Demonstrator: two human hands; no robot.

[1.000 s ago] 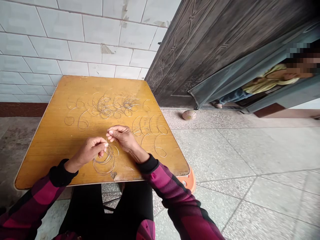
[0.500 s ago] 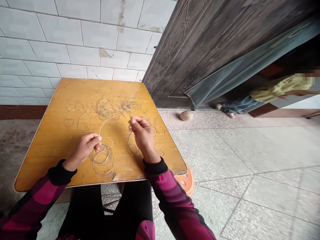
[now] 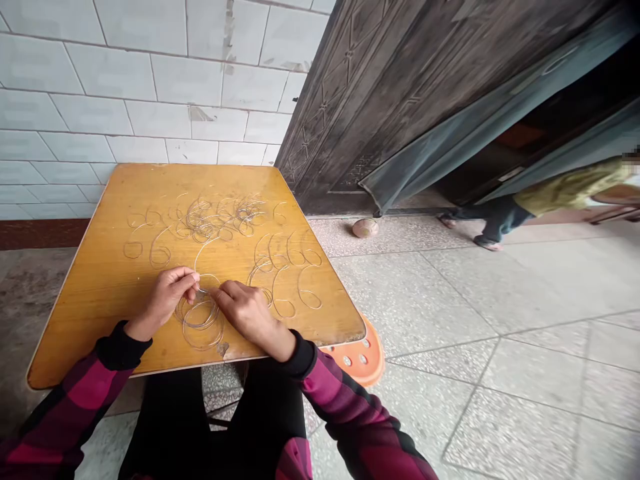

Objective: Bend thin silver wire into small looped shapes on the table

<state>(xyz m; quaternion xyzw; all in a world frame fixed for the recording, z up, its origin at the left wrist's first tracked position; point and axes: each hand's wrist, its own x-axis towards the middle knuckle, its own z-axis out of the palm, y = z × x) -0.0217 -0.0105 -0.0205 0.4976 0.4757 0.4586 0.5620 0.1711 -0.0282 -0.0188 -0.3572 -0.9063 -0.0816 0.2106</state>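
While the thin wire coil [image 3: 200,321] is pinched by the left fingers [image 3: 186,279], the right hand [image 3: 247,311] is brought back against it, its grip not clear.

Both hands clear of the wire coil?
No, the left hand pinches the thin wire coil at its top edge, with the right hand beside it.

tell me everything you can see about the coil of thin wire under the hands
The coil of thin wire is a loose bunch of fine, silvery, overlapping rings, lying flat on the yellow wood-grain tabletop near its front edge. One strand seems to curve up and away across the table. The left hand pinches its upper edge, and the right hand reaches in beside it.
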